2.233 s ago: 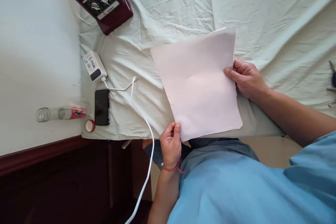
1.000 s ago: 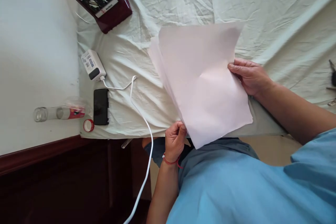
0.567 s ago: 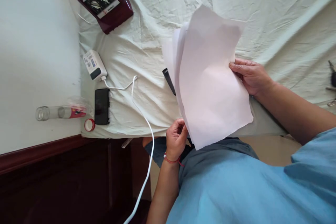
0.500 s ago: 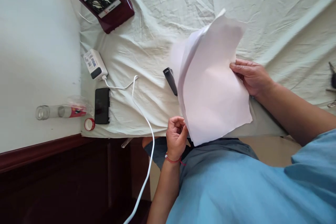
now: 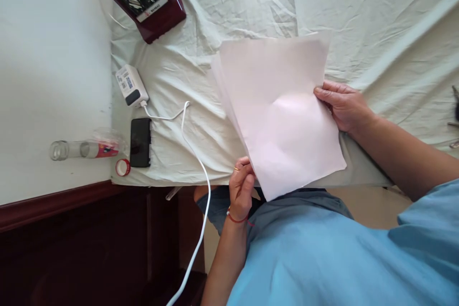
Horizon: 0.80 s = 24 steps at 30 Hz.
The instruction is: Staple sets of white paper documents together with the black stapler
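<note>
A small stack of white paper sheets [image 5: 283,110] is held over the cloth-covered table, its left edges slightly fanned. My right hand [image 5: 342,103] is closed on the right edge of the sheets, thumb on top and fingers behind. At the lower left edge, my left hand [image 5: 241,186] is closed with curled fingers against the sheets; its fingertips are partly hidden by the paper. A ring and a red string bracelet are on this hand and wrist.
At the left lie a black phone [image 5: 140,142], a white charger box [image 5: 131,86] with a white cable [image 5: 195,153], a red cap [image 5: 123,167] and a glass bottle [image 5: 84,150]. A dark red fan [image 5: 154,5] stands at the back left. Keys [image 5: 454,124] lie far right.
The sheets have flattened from a curled, bent shape and spread to the left. They now cover the black object that showed beside them. My left hand has turned slightly; the right stays put.
</note>
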{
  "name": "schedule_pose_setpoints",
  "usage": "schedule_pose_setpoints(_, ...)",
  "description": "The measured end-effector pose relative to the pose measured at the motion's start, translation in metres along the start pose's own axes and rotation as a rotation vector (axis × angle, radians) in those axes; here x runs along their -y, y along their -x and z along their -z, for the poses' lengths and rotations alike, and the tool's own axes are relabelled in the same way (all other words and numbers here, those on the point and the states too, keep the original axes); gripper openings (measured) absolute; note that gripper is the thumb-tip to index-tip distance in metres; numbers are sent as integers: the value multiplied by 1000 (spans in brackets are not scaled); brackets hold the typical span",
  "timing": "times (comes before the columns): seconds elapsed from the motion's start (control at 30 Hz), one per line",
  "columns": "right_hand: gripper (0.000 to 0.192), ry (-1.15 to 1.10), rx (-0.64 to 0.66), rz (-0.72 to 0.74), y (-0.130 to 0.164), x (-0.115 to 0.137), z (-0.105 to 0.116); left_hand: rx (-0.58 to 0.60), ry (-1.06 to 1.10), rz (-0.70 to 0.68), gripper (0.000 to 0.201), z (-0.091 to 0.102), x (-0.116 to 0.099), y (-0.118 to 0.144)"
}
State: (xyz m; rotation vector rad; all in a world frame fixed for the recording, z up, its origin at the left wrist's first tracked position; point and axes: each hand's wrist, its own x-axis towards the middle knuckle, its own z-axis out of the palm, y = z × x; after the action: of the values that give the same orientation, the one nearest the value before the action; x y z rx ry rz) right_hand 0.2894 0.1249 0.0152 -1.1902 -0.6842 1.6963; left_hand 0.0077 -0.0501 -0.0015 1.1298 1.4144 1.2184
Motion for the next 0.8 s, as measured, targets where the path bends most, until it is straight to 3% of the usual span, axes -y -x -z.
schedule_pose_setpoints(0.1,12,62,-17,34,-4,-4,2,-53,-14,5,61,1,4,1)
schedule_pose_setpoints(0.27,17,91,-11,62,-7,-7,5,-90,-123,-12,37,-2,5,-5)
schedule_pose_setpoints(0.57,17,97,-5,62,-7,-8,7,-134,12,101,51,-5,7,-10)
schedule_pose_setpoints(0.8,15,71,-7,51,-8,-8,8,-57,65,221,59,-6,-1,-6)
